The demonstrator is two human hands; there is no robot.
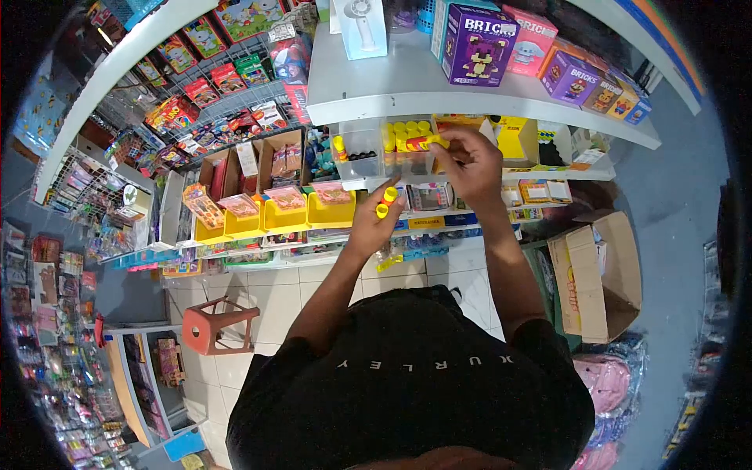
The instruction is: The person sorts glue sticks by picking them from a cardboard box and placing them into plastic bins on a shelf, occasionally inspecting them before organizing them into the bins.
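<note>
My right hand (475,166) pinches a yellow glue stick (419,143) with a red label, lying sideways above a clear plastic bin (411,168). Several more yellow-capped sticks (407,127) stand upright in that bin. Lower and to the left, my left hand (374,225) is closed around two yellow-capped glue sticks (389,194), their caps poking out past the fingers. The compartment to the left of the bin holds small black-topped items (362,155) and a yellow-capped stick (339,146) at its edge.
Boxed brick sets (475,47) stand on the white shelf (376,86) above my hands. Yellow trays (286,217) line the shelf at left. A red stool (219,325) is on the tiled floor, and an opened cardboard box (599,278) sits at right.
</note>
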